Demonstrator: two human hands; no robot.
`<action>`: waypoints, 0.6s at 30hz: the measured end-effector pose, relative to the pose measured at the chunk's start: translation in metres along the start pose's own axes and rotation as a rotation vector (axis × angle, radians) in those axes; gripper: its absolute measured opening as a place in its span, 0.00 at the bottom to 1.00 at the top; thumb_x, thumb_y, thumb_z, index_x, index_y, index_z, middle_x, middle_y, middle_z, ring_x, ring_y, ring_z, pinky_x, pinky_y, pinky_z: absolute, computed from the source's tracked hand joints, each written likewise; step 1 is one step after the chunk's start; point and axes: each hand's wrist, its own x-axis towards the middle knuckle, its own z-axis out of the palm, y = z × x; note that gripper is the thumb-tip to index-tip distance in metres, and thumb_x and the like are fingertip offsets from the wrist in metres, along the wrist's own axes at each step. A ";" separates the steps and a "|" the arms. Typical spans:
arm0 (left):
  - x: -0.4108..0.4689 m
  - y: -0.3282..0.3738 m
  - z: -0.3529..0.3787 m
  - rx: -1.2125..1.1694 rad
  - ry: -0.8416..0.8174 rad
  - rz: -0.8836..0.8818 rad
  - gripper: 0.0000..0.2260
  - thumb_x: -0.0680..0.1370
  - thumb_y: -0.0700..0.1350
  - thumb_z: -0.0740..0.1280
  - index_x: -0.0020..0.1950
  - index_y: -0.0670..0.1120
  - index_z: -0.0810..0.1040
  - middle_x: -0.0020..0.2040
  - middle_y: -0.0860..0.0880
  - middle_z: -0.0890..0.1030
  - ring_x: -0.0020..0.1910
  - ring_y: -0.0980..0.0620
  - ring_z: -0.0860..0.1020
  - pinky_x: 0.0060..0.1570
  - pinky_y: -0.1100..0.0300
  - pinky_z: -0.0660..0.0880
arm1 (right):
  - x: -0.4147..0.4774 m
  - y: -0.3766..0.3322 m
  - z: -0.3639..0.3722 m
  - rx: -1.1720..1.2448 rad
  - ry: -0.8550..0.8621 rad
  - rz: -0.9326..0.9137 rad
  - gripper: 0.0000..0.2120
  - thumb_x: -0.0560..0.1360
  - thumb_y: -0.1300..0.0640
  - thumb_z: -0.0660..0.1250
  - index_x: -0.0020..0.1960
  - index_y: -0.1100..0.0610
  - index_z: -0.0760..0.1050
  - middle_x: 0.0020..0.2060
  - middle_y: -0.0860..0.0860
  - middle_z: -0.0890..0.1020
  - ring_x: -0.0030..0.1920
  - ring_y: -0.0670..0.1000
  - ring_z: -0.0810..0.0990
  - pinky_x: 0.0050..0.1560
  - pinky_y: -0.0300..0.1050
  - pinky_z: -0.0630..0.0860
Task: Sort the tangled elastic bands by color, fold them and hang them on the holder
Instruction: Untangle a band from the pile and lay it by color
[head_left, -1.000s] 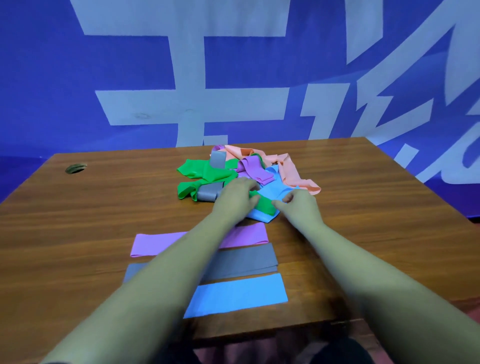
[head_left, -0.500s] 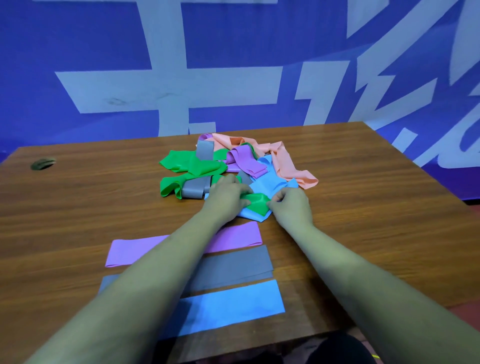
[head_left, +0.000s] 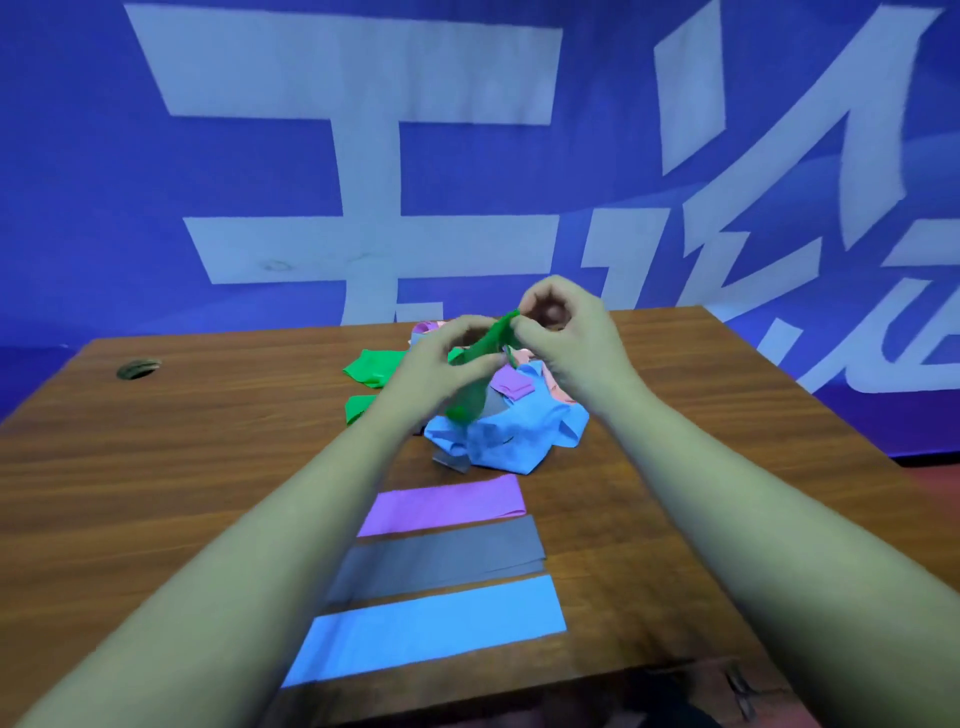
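A tangled heap of elastic bands (head_left: 511, 426) in blue, green, purple, grey and peach lies on the far middle of the wooden table (head_left: 182, 467). Both hands are raised above it. My right hand (head_left: 566, 332) pinches the top end of a green band (head_left: 480, 364), and my left hand (head_left: 441, 358) grips the same band lower down; it trails into the heap. Near me lie three flat folded bands in a row: purple (head_left: 447, 504), grey (head_left: 447, 564) and blue (head_left: 431, 626). No holder is in view.
A round cable hole (head_left: 137, 369) sits in the table's far left corner. A blue banner with large white characters (head_left: 363, 156) hangs right behind the table. The front table edge is close below the blue folded band.
Both hands have lifted from the heap, drawing a green band upward between them. The blue part of the heap has been dragged toward me.
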 end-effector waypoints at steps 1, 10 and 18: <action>-0.002 0.010 -0.005 0.000 0.002 0.007 0.11 0.75 0.45 0.72 0.57 0.51 0.80 0.50 0.54 0.83 0.51 0.61 0.78 0.54 0.66 0.70 | 0.000 -0.012 -0.002 0.010 0.004 -0.013 0.04 0.71 0.68 0.66 0.43 0.61 0.74 0.33 0.53 0.77 0.33 0.49 0.72 0.34 0.41 0.70; -0.028 0.064 -0.019 -0.199 0.084 0.026 0.10 0.76 0.46 0.68 0.51 0.40 0.80 0.42 0.45 0.79 0.41 0.53 0.75 0.42 0.61 0.71 | -0.011 -0.064 -0.013 0.131 0.003 -0.013 0.06 0.75 0.65 0.68 0.52 0.62 0.78 0.33 0.50 0.78 0.35 0.45 0.75 0.37 0.35 0.73; -0.042 0.093 -0.024 -0.227 0.070 -0.017 0.06 0.77 0.39 0.70 0.53 0.41 0.81 0.42 0.48 0.85 0.40 0.56 0.82 0.42 0.62 0.78 | -0.006 -0.102 -0.025 -0.002 -0.091 -0.013 0.03 0.74 0.61 0.71 0.42 0.58 0.80 0.36 0.53 0.81 0.38 0.49 0.77 0.40 0.47 0.75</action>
